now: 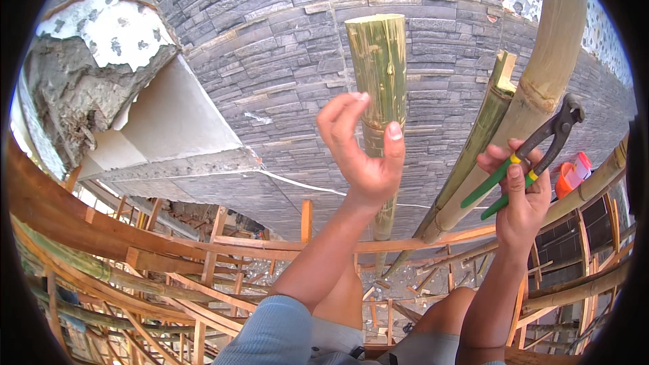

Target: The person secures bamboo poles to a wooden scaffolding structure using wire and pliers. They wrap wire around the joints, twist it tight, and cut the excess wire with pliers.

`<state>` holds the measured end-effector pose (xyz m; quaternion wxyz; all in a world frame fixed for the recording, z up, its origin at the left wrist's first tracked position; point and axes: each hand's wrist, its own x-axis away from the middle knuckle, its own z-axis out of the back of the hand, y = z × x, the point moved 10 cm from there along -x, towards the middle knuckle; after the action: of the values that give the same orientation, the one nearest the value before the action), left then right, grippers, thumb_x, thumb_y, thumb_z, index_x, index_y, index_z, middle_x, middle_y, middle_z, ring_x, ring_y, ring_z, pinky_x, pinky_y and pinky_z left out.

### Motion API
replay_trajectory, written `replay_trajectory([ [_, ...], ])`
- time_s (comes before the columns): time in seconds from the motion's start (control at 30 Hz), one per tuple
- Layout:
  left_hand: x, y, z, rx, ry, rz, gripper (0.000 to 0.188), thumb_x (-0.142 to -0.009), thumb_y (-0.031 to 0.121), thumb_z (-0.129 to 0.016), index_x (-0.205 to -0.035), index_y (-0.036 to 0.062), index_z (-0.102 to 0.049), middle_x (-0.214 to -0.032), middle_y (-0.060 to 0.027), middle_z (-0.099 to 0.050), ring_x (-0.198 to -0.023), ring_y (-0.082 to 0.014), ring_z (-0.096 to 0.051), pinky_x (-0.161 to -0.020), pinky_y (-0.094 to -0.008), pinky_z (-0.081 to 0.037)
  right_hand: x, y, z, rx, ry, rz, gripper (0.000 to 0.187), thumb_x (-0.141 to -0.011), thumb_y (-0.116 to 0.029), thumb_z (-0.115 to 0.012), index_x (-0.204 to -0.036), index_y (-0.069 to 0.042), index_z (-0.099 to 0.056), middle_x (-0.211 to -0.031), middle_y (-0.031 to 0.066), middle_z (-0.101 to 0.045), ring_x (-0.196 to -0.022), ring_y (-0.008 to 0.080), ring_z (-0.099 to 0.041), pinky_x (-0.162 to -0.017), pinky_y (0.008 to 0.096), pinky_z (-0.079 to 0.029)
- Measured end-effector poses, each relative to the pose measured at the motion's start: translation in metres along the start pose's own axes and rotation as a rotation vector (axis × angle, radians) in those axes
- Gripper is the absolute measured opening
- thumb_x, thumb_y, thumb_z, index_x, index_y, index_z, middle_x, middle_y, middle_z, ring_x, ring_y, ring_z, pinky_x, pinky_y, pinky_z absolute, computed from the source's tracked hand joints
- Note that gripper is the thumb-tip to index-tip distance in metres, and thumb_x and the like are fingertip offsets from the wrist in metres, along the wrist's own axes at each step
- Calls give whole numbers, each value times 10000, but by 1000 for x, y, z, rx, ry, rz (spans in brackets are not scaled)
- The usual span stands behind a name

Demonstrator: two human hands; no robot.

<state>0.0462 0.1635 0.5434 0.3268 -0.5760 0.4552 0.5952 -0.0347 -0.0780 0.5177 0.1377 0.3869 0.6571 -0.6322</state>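
My left hand [365,162] is raised in front of an upright green bamboo pole [387,61] with a cut top. Its thumb and curved fingers are apart with nothing visible between them; whether it touches the pole is unclear. Pincers [560,127] with green-and-yellow handles and a dark metal head rest in my right hand [526,203]. My right fingers wrap the handles, and the head points up and to the right. Just left of the pincers leans a thinner green bamboo pole [483,125], alongside a thick tan bamboo pole [541,74].
A grey stone-patterned wall [270,61] fills the background. Broken masonry [88,88] juts out at the left. Wooden beams [270,245] and bamboo scaffolding cross below me, with rubble [419,280] far underneath. An orange-and-pink container [573,174] sits at the right by a bamboo rail [588,192].
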Motion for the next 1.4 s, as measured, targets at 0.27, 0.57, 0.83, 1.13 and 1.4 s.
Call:
replay_trajectory([
  [0.27, -12, -96, -77, 255, -257, 565, 969, -809, 199, -794, -1533, 13, -176, -1331, -194, -520, -1187, -283, -579, -997, -403, -481, -188, -105, -116, -81, -192, 439, 265, -1063, -184, -469, -1242, 9, -491, -1252, 244, -632, -1119, 333, -670, -935, 407, -585],
  [0.57, -5, -95, -75, 278, -217, 525, 901, -837, 133, -759, -1526, 7, -192, -1312, -181, -531, -1184, -268, -579, -981, -398, -484, -189, 40, -171, 260, -494, -181, 346, -1028, -278, -542, -1175, 31, -587, -1034, 117, -740, -1014, 179, -671, -919, 336, -498],
  [0.83, -6, -87, -72, 252, -217, 621, 921, -840, 263, -775, -1529, 17, -216, -1397, -230, -486, -1267, -341, -534, -1046, -428, -431, -193, -25, -158, 384, -601, 95, 710, -930, -528, -631, -1440, -58, -480, -1391, 198, -547, -1298, 354, -524, -1086, 450, -423],
  [1.13, -3, -83, -75, 247, -196, 635, 890, -862, 250, -752, -1525, 7, -211, -1343, -198, -508, -1229, -300, -541, -1039, -419, -429, -250, -298, 25, 864, 672, 1019, 469, -910, -364, -678, -1268, -69, -611, -1190, 116, -651, -1073, 261, -628, -922, 407, -493],
  [1.4, -8, -86, -77, 172, -238, 692, 919, -828, 236, -774, -1515, 2, -211, -1341, -209, -513, -1220, -305, -550, -1022, -410, -443, -353, -185, 70, 347, 161, 61, 743, -844, -551, -707, -1271, 33, -540, -1006, 117, -629, -913, 189, -618, -799, 321, -500],
])
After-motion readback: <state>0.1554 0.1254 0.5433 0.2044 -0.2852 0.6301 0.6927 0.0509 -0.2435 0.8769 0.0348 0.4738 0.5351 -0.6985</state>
